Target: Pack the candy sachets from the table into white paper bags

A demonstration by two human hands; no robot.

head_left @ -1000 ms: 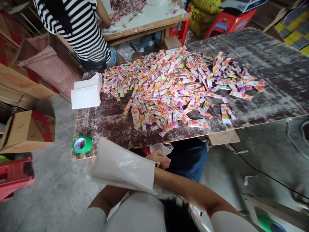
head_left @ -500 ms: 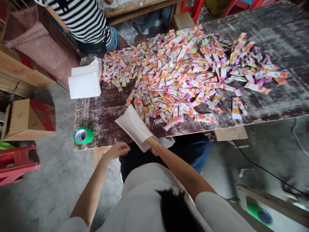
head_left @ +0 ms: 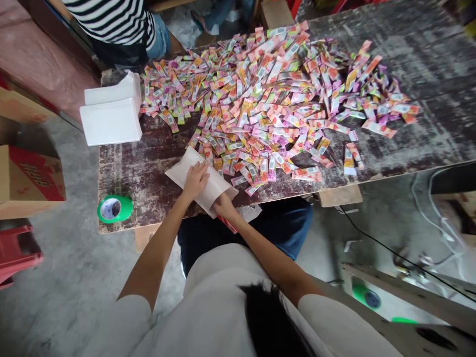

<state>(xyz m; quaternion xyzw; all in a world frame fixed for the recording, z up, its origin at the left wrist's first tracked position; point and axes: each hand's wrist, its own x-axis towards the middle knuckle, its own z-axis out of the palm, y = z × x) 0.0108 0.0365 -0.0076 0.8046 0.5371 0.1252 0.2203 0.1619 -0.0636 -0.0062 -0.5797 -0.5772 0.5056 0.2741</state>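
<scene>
A white paper bag (head_left: 189, 166) lies slantwise at the table's front edge, its mouth towards my body. My left hand (head_left: 196, 179) rests flat on top of it, fingers stretched out. My right hand (head_left: 226, 207) reaches into the mouth of the bag, so its fingers are hidden. Just beyond the bag spreads a big heap of small colourful printed sachets (head_left: 260, 111), pink, orange, green and purple. Below my right wrist, part of a red item (head_left: 227, 224) and some clear plastic (head_left: 250, 213) show near my lap.
A stack of white bags (head_left: 111, 121) lies on the left of the worn dark table (head_left: 420, 64). Near its front left corner sits a green tape roll (head_left: 115, 208). Cardboard boxes (head_left: 33, 173) and a red stool (head_left: 18, 250) stand left; a person in stripes (head_left: 111, 22) is across the table.
My left hand has moved from beside the bag onto its top. The right hand has drawn back a little, showing more at the bag's mouth. The view has shifted slightly.
</scene>
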